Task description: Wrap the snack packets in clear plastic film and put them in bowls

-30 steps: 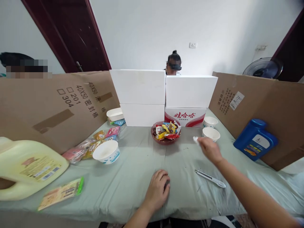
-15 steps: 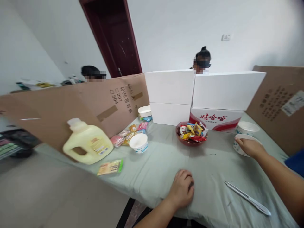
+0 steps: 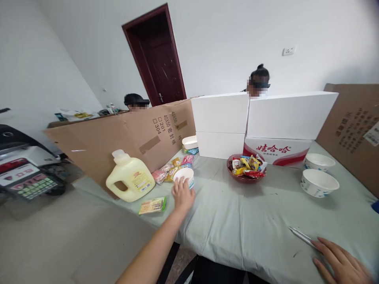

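So a second ago my left hand (image 3: 182, 194) was parked mid-table, then it went out to the paper cup (image 3: 184, 176) left of the candy bowl (image 3: 245, 173), fingers on its rim, while the right hand (image 3: 340, 263) dropped flat and open by the pen (image 3: 302, 236).

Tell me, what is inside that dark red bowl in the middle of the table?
The dark red round bowl holds a heap of small wrapped snacks in yellow, red, blue and white packets. Whatever lies beneath the top layer is covered.
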The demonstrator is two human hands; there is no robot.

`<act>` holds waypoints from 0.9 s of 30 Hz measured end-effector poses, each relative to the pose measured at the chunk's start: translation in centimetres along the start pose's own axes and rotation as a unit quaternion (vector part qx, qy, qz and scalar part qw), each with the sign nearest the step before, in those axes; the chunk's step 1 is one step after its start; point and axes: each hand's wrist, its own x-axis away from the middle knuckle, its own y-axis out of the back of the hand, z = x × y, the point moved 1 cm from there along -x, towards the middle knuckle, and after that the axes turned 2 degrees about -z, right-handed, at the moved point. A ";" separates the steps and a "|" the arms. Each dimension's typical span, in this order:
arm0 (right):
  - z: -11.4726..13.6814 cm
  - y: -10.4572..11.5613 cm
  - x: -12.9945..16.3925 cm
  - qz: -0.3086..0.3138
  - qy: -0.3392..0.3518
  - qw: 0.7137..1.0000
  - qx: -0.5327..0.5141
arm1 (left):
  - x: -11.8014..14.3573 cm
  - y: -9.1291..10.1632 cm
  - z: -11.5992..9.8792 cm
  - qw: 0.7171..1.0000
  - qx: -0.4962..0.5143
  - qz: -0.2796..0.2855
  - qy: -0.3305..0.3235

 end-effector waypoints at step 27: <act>2.8 -1.3 -0.9 -0.025 -0.056 0.995 -0.073 | 9.3 -2.0 -18.5 0.891 0.089 0.203 -0.397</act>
